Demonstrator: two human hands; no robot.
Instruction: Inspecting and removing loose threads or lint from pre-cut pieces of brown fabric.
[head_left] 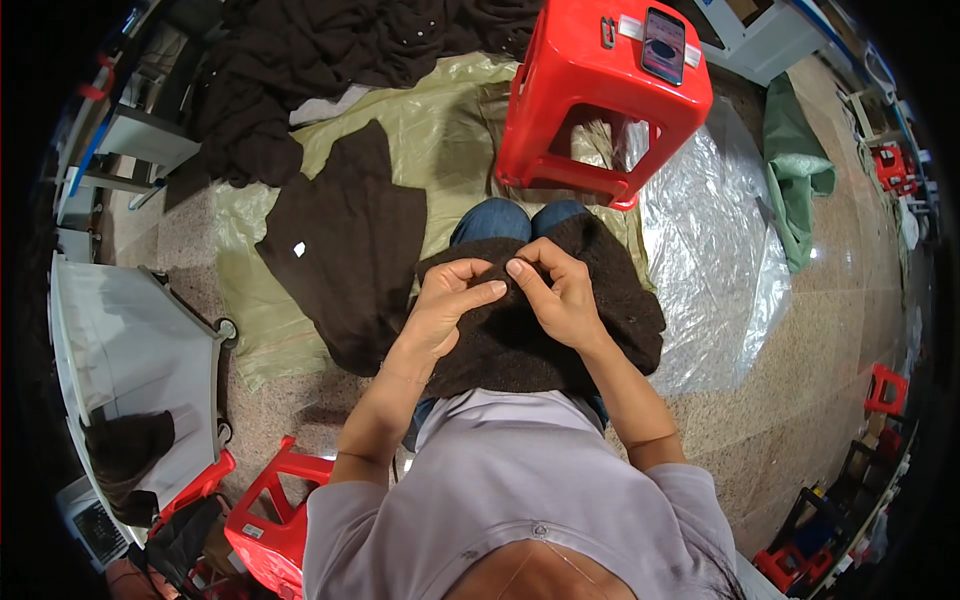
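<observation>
A dark brown knitted fabric piece (525, 350) lies across my lap over my jeans. My left hand (447, 302) pinches a bit of it between thumb and forefinger near the knees. Close beside it, my right hand (562, 302) is closed on the same spot, thumb and bent forefinger pressed together. The fingertips of both hands almost meet. Whether something small, such as a thread, is between them is too small to make out. A second dark brown knitted panel (365, 230), with a small white tag (299, 249) on it, is spread on the floor to the left.
Ahead stands a red plastic stool (560, 70) bearing a phone (663, 48) and a small dark tool (608, 33). Yellowish sheeting (245, 310) and clear plastic (705, 270) cover the floor. Dark fabric (330, 45) is heaped beyond. A white wheeled bin (150, 330) and another red stool (275, 530) are left.
</observation>
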